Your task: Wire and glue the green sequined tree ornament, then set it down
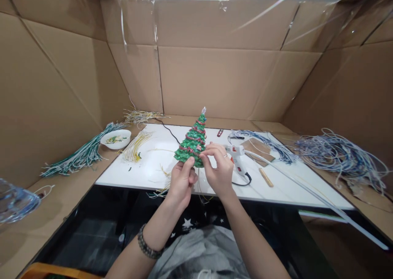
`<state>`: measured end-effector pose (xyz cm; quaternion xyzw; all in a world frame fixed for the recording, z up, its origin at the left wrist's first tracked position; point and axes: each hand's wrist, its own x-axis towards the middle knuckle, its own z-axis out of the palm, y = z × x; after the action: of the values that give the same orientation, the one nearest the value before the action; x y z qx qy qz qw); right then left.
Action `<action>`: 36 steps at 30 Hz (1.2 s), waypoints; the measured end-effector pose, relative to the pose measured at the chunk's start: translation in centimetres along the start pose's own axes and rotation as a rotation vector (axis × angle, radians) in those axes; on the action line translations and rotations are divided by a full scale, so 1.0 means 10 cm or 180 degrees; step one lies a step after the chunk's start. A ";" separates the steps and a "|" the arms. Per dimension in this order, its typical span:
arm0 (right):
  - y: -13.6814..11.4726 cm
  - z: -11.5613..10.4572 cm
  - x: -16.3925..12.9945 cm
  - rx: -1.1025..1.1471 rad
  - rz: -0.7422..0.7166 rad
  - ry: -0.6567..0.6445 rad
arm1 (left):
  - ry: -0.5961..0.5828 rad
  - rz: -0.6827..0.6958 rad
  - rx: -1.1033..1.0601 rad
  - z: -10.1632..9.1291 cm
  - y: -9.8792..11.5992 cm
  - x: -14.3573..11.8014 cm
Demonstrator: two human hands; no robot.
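I see one working object: the tree (193, 142), a small green cone with red garland bands and a clear tip. It is held up in front of me, above the near edge of the white board (147, 170), roughly on my centre line.

Key relation: the tree's long axis runs near vertical, tip up and leaning slightly right. Both hands sit at its base, below and toward me. My left hand (181, 181) is directly under the base; my right hand (218, 168) is just right of the base, touching its lower right edge. Neither hand is clearly nearer; both are in contact.

Hand state:
- Left hand: closed on the tree's base, thumb up against the lower front, fingers curled behind. It carries the tree.
- Right hand: fingers bent together in a pinch at the lower right rim of the tree. Thin strands (201, 189) hang below the hands; I cannot tell whether the pinch holds one.

Arm pose: both forearms rise from the lower frame and converge. The left wrist wears a bracelet (146, 246).

Surroundings:
- Glue gun (238, 158) lies on the board just right of my right hand, not touched.
- Wooden stick (265, 177) lies beyond the gun.
- Yellow wires (135, 147) and a bowl (116, 139) lie left; green wires (82, 154) lie further left.
- Blue wires (340, 154) lie well right.
- Cardboard walls (221, 78) enclose the bench
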<state>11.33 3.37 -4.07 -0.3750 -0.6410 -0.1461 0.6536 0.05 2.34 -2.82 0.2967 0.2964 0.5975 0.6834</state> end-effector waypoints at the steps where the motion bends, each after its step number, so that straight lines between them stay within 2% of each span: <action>1: -0.01 0.01 -0.01 -0.0004 -0.0002 0.0035 | -0.0015 0.0010 0.0025 0.01 0.00 -0.01; 9: 0.02 0.06 -0.07 -0.0130 -0.0117 0.0133 | -0.0046 0.0164 0.0152 0.04 -0.04 -0.05; 16: 0.08 0.11 -0.15 -0.0243 -0.0604 0.0490 | -0.0081 0.0137 0.0114 0.03 -0.02 -0.06; 23: 0.01 -0.02 -0.14 -0.0276 -0.0717 0.0230 | -0.0007 0.0050 0.0095 0.05 0.04 -0.08; 30: -0.01 -0.04 -0.10 -0.0532 -0.0823 0.0331 | 0.0051 -0.0030 0.0159 0.05 0.03 -0.10; 36: -0.01 -0.04 -0.13 -0.0854 -0.1093 0.0384 | 0.0011 0.0156 0.0351 0.05 0.01 -0.10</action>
<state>11.38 2.71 -5.20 -0.3345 -0.6299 -0.3614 0.6006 0.23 1.37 -2.34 0.3400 0.3227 0.5974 0.6507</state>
